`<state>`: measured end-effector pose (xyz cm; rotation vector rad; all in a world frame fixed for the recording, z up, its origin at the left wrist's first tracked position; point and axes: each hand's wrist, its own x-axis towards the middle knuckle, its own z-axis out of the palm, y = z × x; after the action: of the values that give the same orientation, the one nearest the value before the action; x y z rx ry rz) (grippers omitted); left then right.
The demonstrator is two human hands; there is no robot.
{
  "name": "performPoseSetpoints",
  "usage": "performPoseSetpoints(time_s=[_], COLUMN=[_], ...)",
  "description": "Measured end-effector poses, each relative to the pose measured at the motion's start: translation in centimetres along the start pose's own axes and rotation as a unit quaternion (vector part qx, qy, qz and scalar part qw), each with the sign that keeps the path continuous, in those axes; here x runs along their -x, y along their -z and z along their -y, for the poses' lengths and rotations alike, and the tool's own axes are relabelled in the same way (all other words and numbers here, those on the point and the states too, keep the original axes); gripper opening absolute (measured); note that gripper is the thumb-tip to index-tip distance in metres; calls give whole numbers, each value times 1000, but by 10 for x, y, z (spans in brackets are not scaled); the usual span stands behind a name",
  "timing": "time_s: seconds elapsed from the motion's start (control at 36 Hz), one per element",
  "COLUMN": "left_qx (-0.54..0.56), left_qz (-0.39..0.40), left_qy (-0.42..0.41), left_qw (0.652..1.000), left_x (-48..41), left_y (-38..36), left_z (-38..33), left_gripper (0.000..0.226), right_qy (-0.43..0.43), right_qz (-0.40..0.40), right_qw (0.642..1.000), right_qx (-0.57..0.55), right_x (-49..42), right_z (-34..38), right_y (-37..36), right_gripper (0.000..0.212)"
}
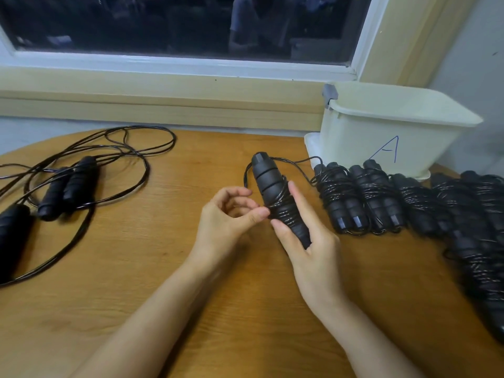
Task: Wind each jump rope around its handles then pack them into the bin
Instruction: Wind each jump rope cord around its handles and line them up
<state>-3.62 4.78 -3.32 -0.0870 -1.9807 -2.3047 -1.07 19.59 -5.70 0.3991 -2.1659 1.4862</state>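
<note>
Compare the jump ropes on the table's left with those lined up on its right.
The left ropes sprawl in loose loops; the right ropes are wound tight round their handles. The left ropes' handles lie scattered; the right ropes sit in a row by the bin. All are black.

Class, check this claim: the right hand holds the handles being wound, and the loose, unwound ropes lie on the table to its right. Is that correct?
Not quite. The head view shows the right hand holding the handles being wound, but the loose, unwound ropes lie on the table to its left. The bundles to its right are already wound.
</note>
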Motion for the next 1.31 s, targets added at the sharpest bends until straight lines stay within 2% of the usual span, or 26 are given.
performPoseSetpoints(time_s=[0.11,0.22,0.33,0.42,0.56,0.64,0.78,0.89,1.03,1.14,1.25,1.31], left_qx=[-44,-46,-10,-23,-89,-112,-105,-127,-111,-90,-88,-90], left_qz=[16,63,71,39,-28,-27,-3,39,64,26,-34,-44], left_qy=[-18,-10,27,41,34,36,39,22,8,-12,-26,-31], left_qw=[999,997,997,998,995,993,994,991,992,996,995,995], left_x=[-2,1,2,1,-1,-2,-4,-3,-2,0,-1,-1], left_y=[2,2,2,1,2,4,8,8,6,5,6,5], left_z=[3,1,-2,-1,3,8,8,3,1,-3,0,1], left_gripper=[71,51,47,47,57,66,79,59,53,47,55,52], right_qy=[-53,-78,-92,-100,-57,-28,-28,-39,-29,-3,-6,-11], right_qz=[34,54,74,85,45,60,62,55,38,10,27,28], right_qw=[995,989,985,985,997,998,998,997,999,1000,1000,999], right_qx=[-75,-113,-129,-109,-10,2,3,-27,-22,9,-8,-14], right_x=[3,4,2,0,-3,0,0,-5,-7,-7,-8,-7], right_z=[4,4,1,-2,-6,-9,-11,-11,-13,-13,-13,-12], right_y=[-1,-1,-1,-2,1,0,-1,3,5,3,4,5], right_gripper=[57,55,55,55,51,50,48,48,47,45,45,47])
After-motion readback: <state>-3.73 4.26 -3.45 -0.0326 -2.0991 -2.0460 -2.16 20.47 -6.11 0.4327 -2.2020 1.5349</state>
